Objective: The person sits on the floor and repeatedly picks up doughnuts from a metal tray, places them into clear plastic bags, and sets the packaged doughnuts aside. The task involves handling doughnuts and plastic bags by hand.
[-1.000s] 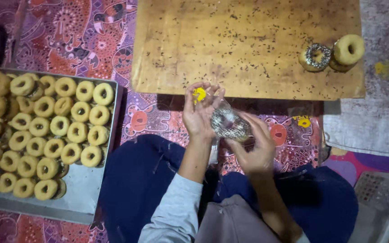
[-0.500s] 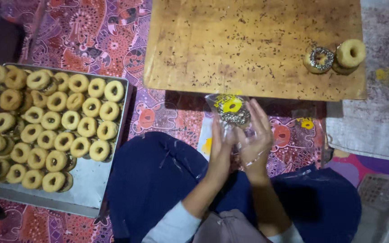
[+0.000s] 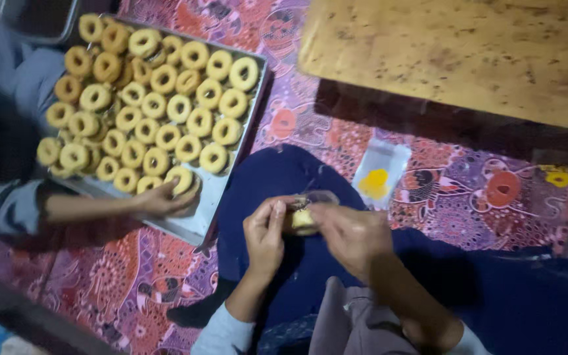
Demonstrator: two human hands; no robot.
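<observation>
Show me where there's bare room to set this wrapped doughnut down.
The wooden low table is bare in view. The metal tray's near-right corner is free beside another person's hand; elsewhere ring doughnuts crowd it. A plastic bag lies on the patterned cloth.

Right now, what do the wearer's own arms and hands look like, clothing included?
Both hands are bare, with no gloves, rings or watch visible. The left hand leads to a bare forearm ending in a pale blue-grey sleeve pushed up near the elbow. The right hand likewise has a bare forearm.

floor: purple-red patterned cloth (image 3: 133,283) | furniture: low speckled wooden table (image 3: 468,52) | light: dim
</observation>
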